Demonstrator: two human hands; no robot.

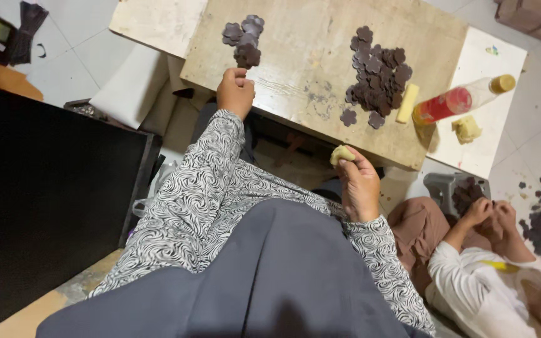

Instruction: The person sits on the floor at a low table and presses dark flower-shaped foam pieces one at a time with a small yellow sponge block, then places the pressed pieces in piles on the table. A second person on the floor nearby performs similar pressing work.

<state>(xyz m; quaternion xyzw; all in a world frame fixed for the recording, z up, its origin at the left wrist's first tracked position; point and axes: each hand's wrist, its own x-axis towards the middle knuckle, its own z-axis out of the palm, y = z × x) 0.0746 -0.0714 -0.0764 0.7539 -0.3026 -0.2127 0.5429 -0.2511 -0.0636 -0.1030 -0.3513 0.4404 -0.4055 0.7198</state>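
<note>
The left hand (235,91) pinched a dark flower-shaped piece (247,57) above the table's (302,69) near edge, beside the small pile (244,31). The right hand (359,184), off the near edge, held a pale lump (341,154); the large pile (377,75) lay beyond it.

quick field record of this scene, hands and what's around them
left hand: pinches a dark flower-shaped piece at the small pile
right hand: holds a pale yellow lump below the board's edge
board: wooden, worn
large pile: dark flower pieces, right side
bottle: lying down, red liquid, yellow cap
other person: seated at right, hands together
</note>
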